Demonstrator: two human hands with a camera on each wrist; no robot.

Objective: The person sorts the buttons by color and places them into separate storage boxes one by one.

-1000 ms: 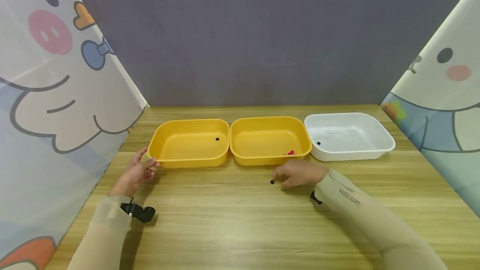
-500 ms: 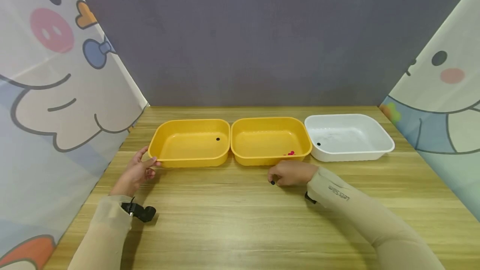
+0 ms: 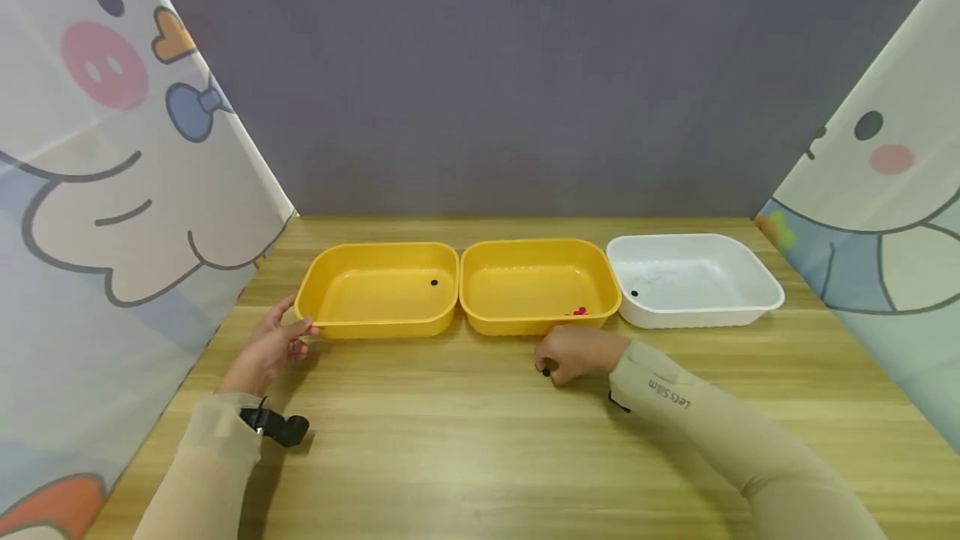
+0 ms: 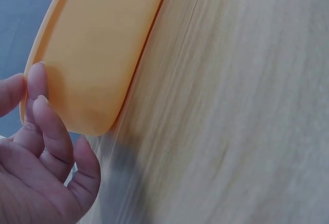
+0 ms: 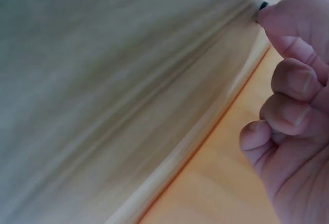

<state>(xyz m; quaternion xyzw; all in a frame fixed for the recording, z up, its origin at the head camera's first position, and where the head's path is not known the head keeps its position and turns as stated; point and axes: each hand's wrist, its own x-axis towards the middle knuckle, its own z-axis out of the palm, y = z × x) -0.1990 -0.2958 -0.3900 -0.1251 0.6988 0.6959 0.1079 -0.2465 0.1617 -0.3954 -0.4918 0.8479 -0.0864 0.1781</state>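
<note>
My left hand pinches the near left corner of the left yellow tray between thumb and fingers. The left wrist view shows the fingertips against the tray's wall. In front of the middle yellow tray, my right hand pinches a small round black piece just over the table. In the right wrist view, the black piece peeks out at the thumb tip; the other fingers are curled. Another black piece lies in the left tray, and several pink pieces in the middle one.
A white tray stands at the right end of the row, with a black piece inside. All three trays sit side by side on the wooden table. A grey panel rises behind, with printed cloth at both sides.
The right hand has shifted slightly left and its fingers have closed on the black piece, which was lying at its fingertips. The left hand keeps its place on the tray.
</note>
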